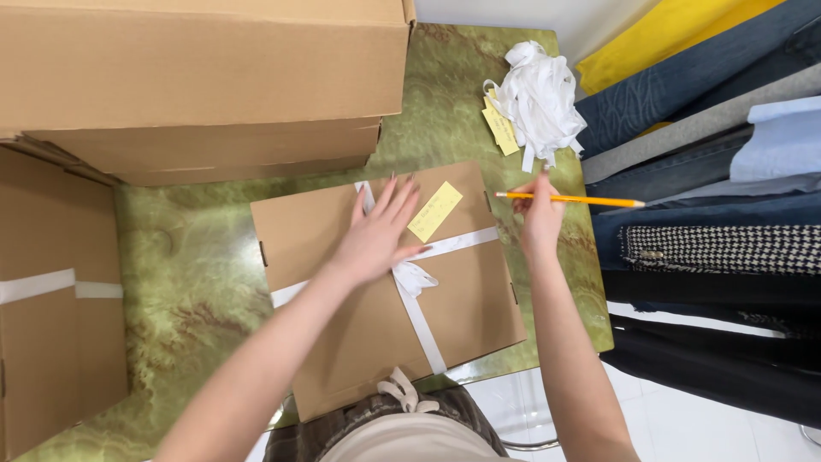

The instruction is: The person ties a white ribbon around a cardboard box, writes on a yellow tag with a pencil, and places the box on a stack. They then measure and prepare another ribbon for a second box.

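A flat brown cardboard box lies on the green marbled table, tied crosswise with white ribbon knotted near its middle. A yellow paper tag rests on the box's far right part. My left hand lies flat on the box lid, fingers spread, fingertips beside the tag. My right hand hovers at the box's far right corner and holds a yellow pencil pointing right.
Large cardboard boxes are stacked at the far left, another stands at the left edge. A heap of white ribbon and yellow tags lies at the far right corner. Hanging clothes line the right side.
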